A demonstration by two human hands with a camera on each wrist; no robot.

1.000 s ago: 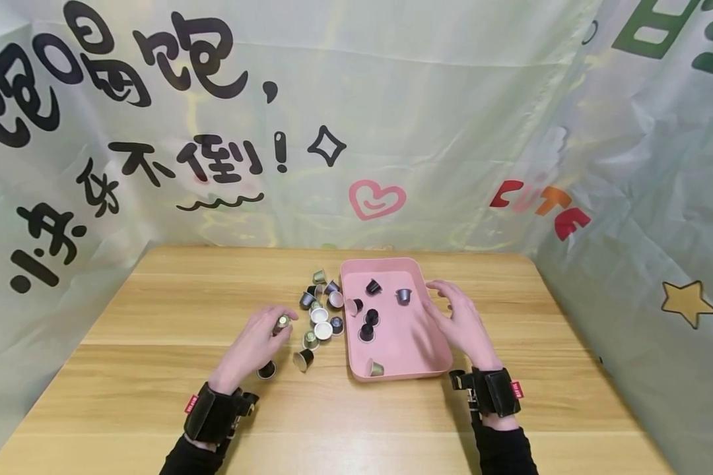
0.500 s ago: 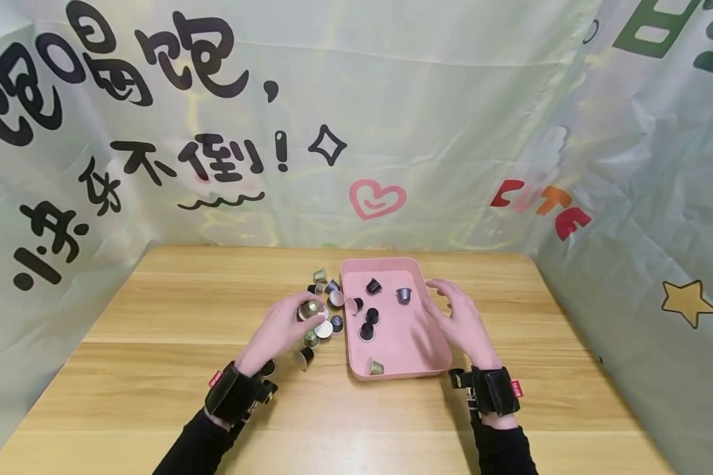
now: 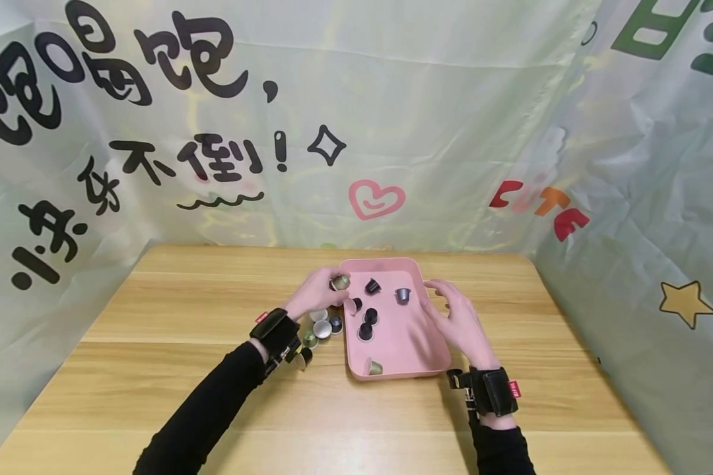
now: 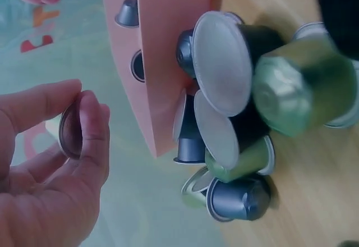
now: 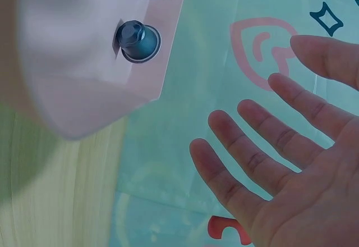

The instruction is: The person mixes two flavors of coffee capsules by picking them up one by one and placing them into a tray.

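My left hand (image 3: 316,291) pinches a greenish coffee capsule (image 3: 341,282) between thumb and fingers, over the far left rim of the pink tray (image 3: 408,343). In the left wrist view the capsule's round lid (image 4: 71,132) shows edge-on between the fingertips. Beside the tray's right rim is my right hand (image 3: 462,326), its fingers spread and holding nothing, as the right wrist view also shows. Several capsules lie in the tray, among them a blue-grey one (image 3: 403,295), a black one (image 3: 372,286) and a pale green one (image 3: 373,367).
Against the tray's left side lies a heap of loose capsules, including one with a white lid (image 3: 322,329) and a green one (image 4: 286,92). My left forearm hides part of the wooden table (image 3: 356,422) there. A printed curtain (image 3: 451,132) hangs behind the table.
My left hand has moved right and away from me with the green capsule, from left of the heap to the tray's far left rim. The right hand stays in place.
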